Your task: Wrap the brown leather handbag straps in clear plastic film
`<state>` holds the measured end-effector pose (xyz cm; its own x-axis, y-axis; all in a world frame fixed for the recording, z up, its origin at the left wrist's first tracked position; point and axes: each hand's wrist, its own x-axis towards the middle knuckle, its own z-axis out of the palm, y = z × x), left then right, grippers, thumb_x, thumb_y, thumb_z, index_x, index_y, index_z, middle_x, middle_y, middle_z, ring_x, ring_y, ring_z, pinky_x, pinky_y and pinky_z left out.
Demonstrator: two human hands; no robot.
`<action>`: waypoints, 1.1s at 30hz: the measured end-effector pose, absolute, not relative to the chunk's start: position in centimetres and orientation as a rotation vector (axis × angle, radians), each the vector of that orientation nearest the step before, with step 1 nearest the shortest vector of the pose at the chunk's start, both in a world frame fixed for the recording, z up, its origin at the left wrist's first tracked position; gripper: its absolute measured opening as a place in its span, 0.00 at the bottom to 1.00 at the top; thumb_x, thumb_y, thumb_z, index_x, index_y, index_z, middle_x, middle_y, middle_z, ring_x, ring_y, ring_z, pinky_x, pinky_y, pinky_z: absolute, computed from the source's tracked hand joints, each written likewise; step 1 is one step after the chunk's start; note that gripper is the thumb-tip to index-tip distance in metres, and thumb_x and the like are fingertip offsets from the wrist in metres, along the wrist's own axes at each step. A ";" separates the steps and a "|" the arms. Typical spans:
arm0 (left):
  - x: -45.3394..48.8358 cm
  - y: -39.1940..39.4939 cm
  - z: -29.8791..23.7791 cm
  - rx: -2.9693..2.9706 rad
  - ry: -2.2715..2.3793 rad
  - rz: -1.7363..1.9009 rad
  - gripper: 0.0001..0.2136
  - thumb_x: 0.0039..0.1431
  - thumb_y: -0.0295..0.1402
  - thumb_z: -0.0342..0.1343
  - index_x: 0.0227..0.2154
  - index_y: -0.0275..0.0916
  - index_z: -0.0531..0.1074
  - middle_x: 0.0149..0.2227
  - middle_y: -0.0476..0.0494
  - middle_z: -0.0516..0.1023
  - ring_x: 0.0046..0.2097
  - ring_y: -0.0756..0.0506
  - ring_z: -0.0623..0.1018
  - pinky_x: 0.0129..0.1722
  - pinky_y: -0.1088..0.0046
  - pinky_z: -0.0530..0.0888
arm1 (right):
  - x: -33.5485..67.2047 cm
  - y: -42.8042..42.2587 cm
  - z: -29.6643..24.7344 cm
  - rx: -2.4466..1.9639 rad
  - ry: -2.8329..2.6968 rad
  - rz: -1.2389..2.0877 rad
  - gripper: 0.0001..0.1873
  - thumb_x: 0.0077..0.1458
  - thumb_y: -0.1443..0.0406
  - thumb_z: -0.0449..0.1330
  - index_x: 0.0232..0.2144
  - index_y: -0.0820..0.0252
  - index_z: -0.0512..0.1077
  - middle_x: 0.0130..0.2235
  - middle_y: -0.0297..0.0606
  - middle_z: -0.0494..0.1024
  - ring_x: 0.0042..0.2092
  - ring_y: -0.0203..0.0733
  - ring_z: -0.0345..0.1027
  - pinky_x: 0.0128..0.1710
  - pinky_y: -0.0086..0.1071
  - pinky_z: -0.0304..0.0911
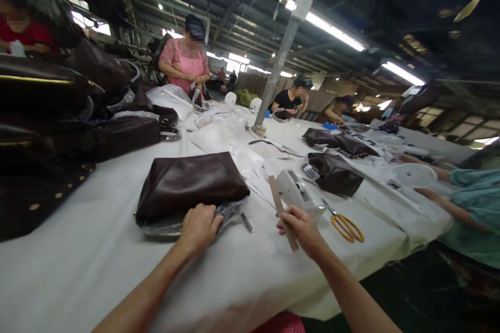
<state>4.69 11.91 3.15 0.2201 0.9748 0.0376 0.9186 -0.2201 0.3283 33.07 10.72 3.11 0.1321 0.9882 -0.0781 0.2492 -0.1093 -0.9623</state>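
Note:
A dark brown leather bag [191, 184] lies on its side on the white-covered table, clear plastic [230, 210] bulging from its near edge. My left hand [200, 226] is closed on that edge, fingers curled over the plastic and partly hidden. Pinched upright in my right hand [300, 229] is a flat, light brown strip [276, 197], perhaps card or wood. Just behind the strip stands a whitish tape dispenser [292, 187]. Scissors [347, 226] with orange handles rest right of my right hand. A small dark tag-like piece [246, 222] lies between my hands.
Stacked dark brown bags [125, 135] crowd the left side. More wrapped leather bags [334, 173] lie to the right. A grey post [273, 78] rises beyond loose white sheets. Co-workers stand around the table; one in a teal sleeve [474, 187] reaches in near a white round disc [414, 174].

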 end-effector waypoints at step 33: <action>6.7 7.3 13.4 1.352 1.189 0.498 0.17 0.37 0.44 0.68 0.23 0.34 0.73 0.18 0.50 0.72 0.18 0.53 0.67 0.18 0.78 0.63 | 23.6 -3.1 1.2 -1.156 -1.060 1.426 0.22 0.47 0.45 0.56 0.25 0.57 0.61 0.16 0.23 0.66 0.14 0.29 0.58 0.14 0.23 0.52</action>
<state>6.70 7.28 13.43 0.3843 0.8504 -0.3595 0.3406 0.2313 0.9113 23.64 -3.13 1.23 -0.0695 0.9888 -0.1318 -0.1589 -0.1414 -0.9771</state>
